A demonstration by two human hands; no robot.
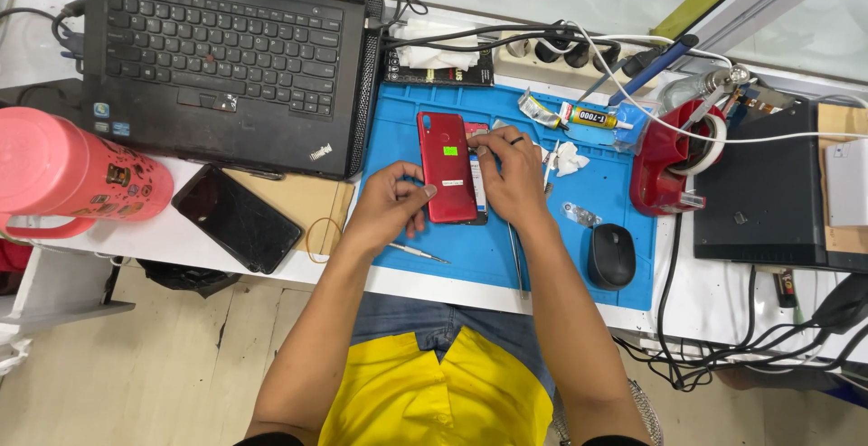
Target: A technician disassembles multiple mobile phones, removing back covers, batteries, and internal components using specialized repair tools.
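Note:
A red phone back cover (447, 166) lies over a phone body on the blue work mat (506, 247). My left hand (391, 204) grips the cover's lower left edge with thumb and fingers. My right hand (512, 175), a dark ring on one finger, presses on the upper right edge of the cover and the phone body under it. A thin metal tool (416, 252) lies on the mat just below my left hand.
An open black laptop (226, 48) sits at the back left, a pink jug (63, 170) at far left, a black phone (237, 218) and rubber band (318, 238) beside the mat. A black mouse (612, 256), glue tube (592, 119), red tape dispenser (669, 161) and cables crowd the right.

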